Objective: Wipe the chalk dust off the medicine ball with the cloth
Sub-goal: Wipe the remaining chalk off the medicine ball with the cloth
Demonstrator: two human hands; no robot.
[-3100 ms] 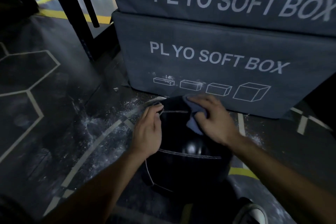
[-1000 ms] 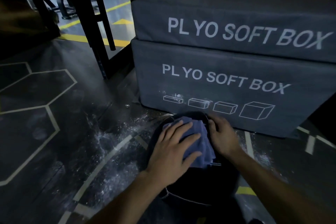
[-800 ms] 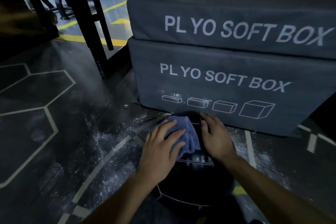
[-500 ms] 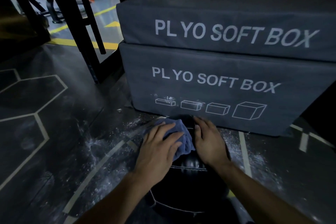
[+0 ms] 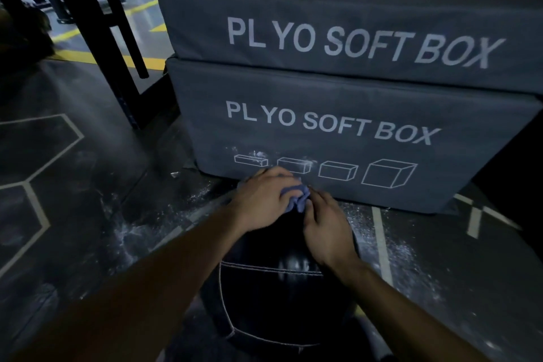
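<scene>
Here both hands (image 5: 296, 209) press the cloth (image 5: 296, 200) onto the medicine ball (image 5: 270, 300).

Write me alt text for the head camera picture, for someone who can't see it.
Two bare hands work a blue cloth on top of a black medicine ball on a dark gym floor: the left hand holds the bunched cloth, the right hand rests on the ball beside it. White chalk dust speckles the floor, and two stacked grey plyo boxes stand just behind.

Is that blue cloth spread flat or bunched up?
Bunched up: the cloth shows crumpled folds between the left hand and right hand.
</scene>
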